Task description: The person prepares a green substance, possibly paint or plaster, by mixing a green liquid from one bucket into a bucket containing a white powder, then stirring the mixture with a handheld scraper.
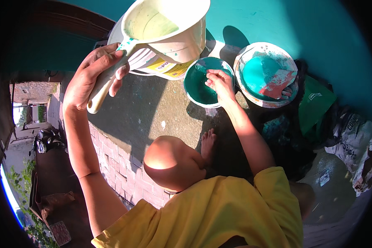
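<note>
Green paint (199,86) in bucket (211,61), dipper (169,31) aloft

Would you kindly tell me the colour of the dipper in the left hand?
The dipper is off-white, specked with green, and shows best in the head view.

Open ground (165,109) lies between the knee (169,159) and white pail (142,58), whose top the dipper (180,46) seemingly blocks.

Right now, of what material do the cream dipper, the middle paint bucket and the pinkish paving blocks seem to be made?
Cream dipper: probably smooth, slightly glossy plastic; its handle looks moulded in one piece with it.
Middle paint bucket: likely plastic, from its thin rim, but green paint hides the finish inside.
Pinkish paving blocks: matte clay or concrete; joints show, but the look cannot settle which.
</note>
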Available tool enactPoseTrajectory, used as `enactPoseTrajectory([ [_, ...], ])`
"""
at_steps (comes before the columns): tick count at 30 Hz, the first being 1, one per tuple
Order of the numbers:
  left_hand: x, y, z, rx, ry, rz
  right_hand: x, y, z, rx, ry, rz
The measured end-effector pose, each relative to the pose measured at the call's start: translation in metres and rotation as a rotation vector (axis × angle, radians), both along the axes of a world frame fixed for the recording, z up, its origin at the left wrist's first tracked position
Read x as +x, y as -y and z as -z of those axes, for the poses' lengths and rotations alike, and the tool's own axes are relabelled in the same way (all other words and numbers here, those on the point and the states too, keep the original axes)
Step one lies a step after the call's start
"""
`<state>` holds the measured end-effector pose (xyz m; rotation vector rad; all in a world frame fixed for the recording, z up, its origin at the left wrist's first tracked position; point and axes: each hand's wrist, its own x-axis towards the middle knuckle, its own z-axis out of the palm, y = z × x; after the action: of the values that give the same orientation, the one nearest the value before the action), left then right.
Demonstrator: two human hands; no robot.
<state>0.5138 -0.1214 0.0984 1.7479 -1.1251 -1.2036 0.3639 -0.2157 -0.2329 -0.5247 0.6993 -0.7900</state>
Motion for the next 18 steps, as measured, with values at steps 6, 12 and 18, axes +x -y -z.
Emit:
enactPoseTrajectory([
  [6,0.114,0.019,-0.036,-0.312,0.208,-0.046,-0.049,0.052,-0.039,-0.397,-0.281,-0.028],
  [12,0.224,0.034,0.035,-0.139,0.834,-0.260,-0.063,0.033,-0.039,-1.072,-1.155,-0.179],
  [18,0.217,0.061,0.112,0.143,1.001,-0.075,-0.067,-0.005,-0.002,-0.678,-1.002,-0.412],
])
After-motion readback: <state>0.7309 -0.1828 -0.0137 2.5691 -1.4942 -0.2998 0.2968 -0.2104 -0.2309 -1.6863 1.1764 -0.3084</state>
